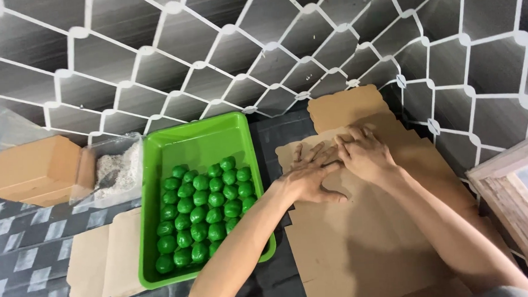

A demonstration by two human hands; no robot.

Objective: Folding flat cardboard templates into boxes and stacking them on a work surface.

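Both hands press flat on an unfolded cardboard box blank [363, 239], the left hand [310, 176] spread with fingers overlapping the right hand [365, 155] at a crease; the sheet runs away toward the wall. Just left sits a green tray [198, 139] of green balls [202, 219], beside a folded cardboard box [33, 170].

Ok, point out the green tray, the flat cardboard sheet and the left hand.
green tray [199, 139], head view, bare floor of tray.
flat cardboard sheet [363, 245], head view, open middle panel.
left hand [309, 175], head view, back of hand.
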